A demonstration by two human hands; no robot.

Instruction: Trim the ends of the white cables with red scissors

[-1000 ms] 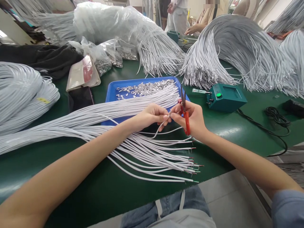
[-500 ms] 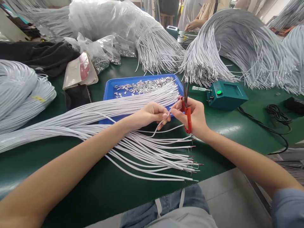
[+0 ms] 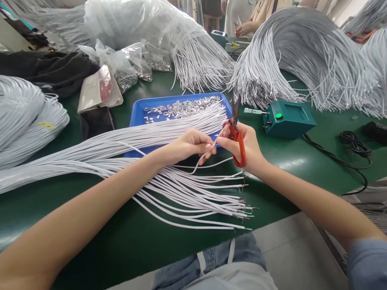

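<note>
My left hand [image 3: 198, 146] pinches one white cable [image 3: 200, 159] close to its end, over the front edge of a blue tray [image 3: 138, 114]. Red-handled scissors [image 3: 239, 150] hang in my right hand [image 3: 246, 147], blades pointing away from me. The right thumb and forefinger meet at the cable's tip, touching the left fingertips; the tip itself is mostly hidden. In the tray lie small metal pieces [image 3: 181, 108] and the ends of a cable bundle [image 3: 193, 123]. Nearer me, loose white cables [image 3: 199, 197] fan out, some with red and green wire ends.
A teal device [image 3: 288, 119] with a green button stands right of the tray, its black cord trailing right. Large grey cable bundles [image 3: 314, 52] and bags of metal parts [image 3: 127, 76] lie behind. A coil [image 3: 27, 121] and a phone [image 3: 97, 124] are left. Another person's hand [image 3: 246, 29] shows beyond.
The scissors have turned slightly in my right hand, their handle loop facing the camera more. Both hands stay together at the cable. In the background, the other person's hands have moved.
</note>
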